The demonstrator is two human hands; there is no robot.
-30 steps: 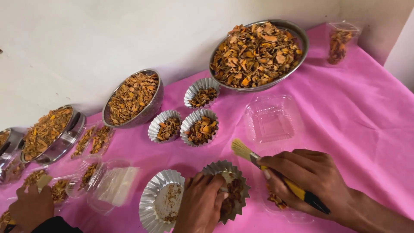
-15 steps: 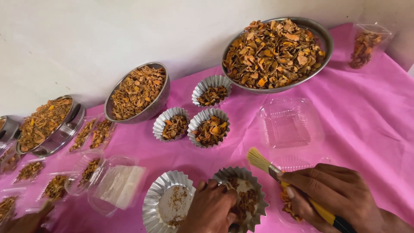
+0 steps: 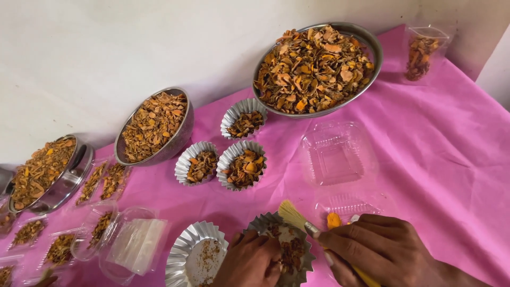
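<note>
I am seeing a pink tablecloth (image 3: 457, 159) lying over the table, with a large steel bowl (image 3: 366, 45) of orange-brown dried pieces sitting at its far edge and a small clear bag (image 3: 422, 53) of the same pieces standing just beside it to the right. Three fluted foil cups (image 3: 244, 169) holding dried pieces are sitting near the middle, and an empty clear plastic tray (image 3: 337, 154) is lying to their right. Further left I am making out two more steel bowls (image 3: 180, 135) filled with finer pieces, several small clear tubs (image 3: 98, 231) lying near them, and a white wall (image 3: 106, 48) standing behind it all.
</note>
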